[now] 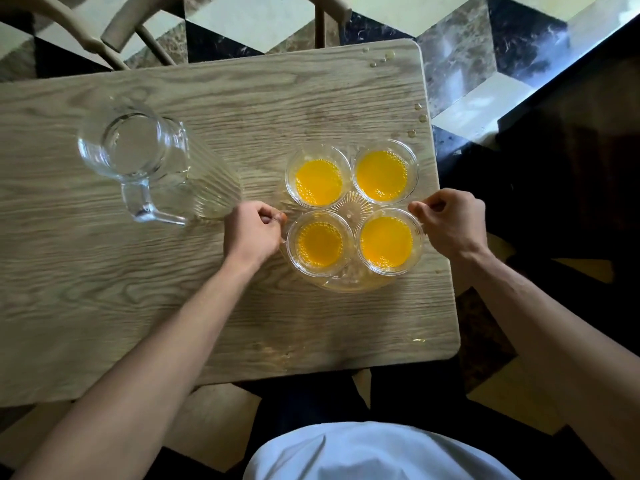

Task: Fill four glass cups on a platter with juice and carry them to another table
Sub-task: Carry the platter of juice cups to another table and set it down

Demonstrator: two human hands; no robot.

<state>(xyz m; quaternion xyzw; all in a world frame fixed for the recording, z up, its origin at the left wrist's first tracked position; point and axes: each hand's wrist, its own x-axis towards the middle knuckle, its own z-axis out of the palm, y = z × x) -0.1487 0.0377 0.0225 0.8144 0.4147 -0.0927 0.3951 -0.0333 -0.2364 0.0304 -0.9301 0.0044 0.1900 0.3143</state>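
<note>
A clear glass platter (350, 285) sits on the right part of a wooden table (173, 299). On it stand several glass cups of orange juice: far left (318, 181), far right (382, 174), near left (319, 244), near right (387, 242). My left hand (254, 230) is curled at the platter's left rim, fingers closed on the edge. My right hand (450, 221) is curled at the right rim, beside the near right cup. How firmly each hand grips the glass edge is hard to see.
An empty clear glass pitcher (145, 157) with a handle stands on the table to the left of the platter. Juice drops lie near the table's right edge (420, 116) and front (419, 340). A wooden chair (114, 32) stands behind the table. A dark surface (571, 168) lies right.
</note>
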